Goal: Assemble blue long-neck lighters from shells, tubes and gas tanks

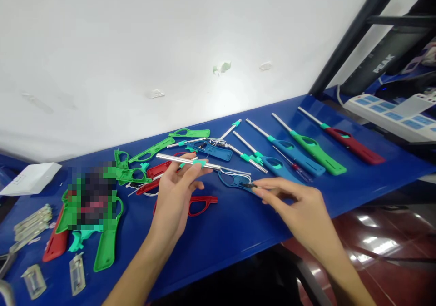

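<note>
Above table [218, 247], hands [185, 179] angled inward.

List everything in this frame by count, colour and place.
Lighters: 4; two blue, one green, one dark red; table's right
Screwdriver: 1, dark reddish handle, between blue lighters
Loose shells: many; green, red, blue; middle and left
Loose tubes: several, silver, middle
Small tanks: several, clear, lower left
Box: 1, white, far left
Power strip: 1, white and blue, right
Table: 1, blue, below wall
Wall: 1, white, behind
Left hand: 1, holding silver tube
Right hand: 1, holding blue shell
</note>
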Demonstrator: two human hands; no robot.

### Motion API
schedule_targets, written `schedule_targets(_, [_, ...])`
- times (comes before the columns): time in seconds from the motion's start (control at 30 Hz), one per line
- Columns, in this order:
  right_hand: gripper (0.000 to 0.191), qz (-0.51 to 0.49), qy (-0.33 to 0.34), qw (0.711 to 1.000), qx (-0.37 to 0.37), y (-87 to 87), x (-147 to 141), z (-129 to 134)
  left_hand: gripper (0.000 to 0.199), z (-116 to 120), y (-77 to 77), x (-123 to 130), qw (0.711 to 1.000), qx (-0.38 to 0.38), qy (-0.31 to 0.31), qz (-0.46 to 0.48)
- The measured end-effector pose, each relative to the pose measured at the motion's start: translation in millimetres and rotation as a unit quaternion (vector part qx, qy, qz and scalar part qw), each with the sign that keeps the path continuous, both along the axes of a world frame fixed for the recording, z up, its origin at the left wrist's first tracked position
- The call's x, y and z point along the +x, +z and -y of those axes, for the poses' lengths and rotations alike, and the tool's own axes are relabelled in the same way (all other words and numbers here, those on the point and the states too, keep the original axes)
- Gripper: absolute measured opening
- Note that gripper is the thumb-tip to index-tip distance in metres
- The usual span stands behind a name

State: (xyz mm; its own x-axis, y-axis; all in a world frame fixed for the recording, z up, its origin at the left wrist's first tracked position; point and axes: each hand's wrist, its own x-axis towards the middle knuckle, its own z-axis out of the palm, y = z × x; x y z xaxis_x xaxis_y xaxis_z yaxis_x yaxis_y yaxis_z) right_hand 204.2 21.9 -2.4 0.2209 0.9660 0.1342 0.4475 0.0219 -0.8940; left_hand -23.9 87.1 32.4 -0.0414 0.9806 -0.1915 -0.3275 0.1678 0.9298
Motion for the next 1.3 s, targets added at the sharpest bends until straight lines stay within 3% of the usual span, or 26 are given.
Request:
schedule_targets(0.2, [0.011,0.052,-0.013,0.998,0.029,-9.7,1,-11,0.039,-26,-8.0,3,0.998,-0.036,-0.051,0.005])
schedule_targets(0.63, [0.007,0.149,0.027,0.986,0.074,-19.8,-11,-22,0.035,-40,-32.6,-2,1.0,0.004,-0.02,-0.002])
schedule_targets(1.3, [0.014,0.25,0.031,0.962,0.106,-24.5,-18,-21,0.039,-38,-36.1,3,0.999,0.035,0.007,-0.041])
